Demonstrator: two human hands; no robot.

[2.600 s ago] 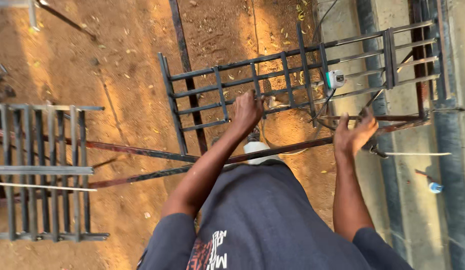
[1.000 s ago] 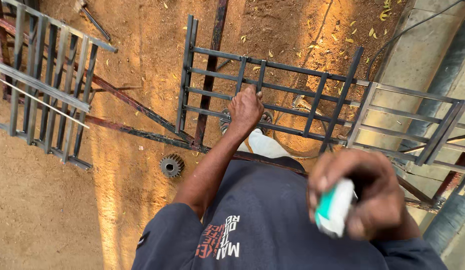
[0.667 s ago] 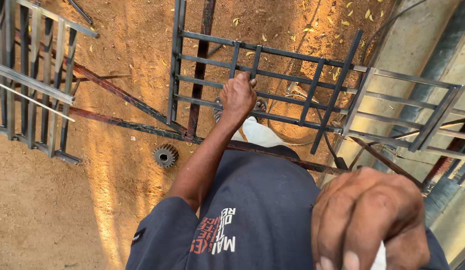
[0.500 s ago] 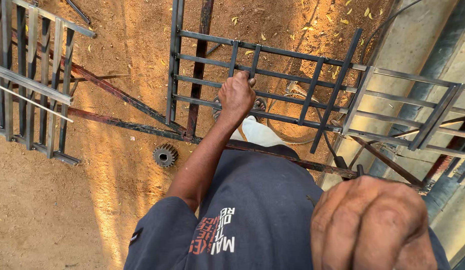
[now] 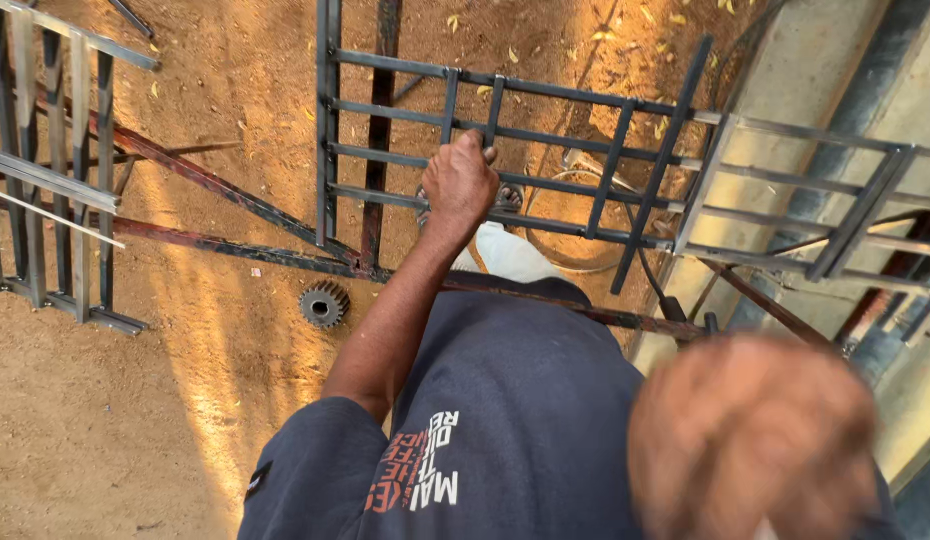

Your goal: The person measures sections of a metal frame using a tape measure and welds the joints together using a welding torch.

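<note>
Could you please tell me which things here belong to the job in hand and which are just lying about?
In hand:
- left hand, gripping a bar of the dark metal grille
- right hand, raised close to the camera and blurred; what it holds cannot be told

Lying about:
- gear wheel on the sandy ground
- second grille, at the left
- rusty bars under the grilles

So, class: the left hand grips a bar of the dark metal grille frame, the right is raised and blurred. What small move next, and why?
Probably bring the blurred right hand down to the dark metal grille frame beside the left hand: only one hand steadies it now.
</note>
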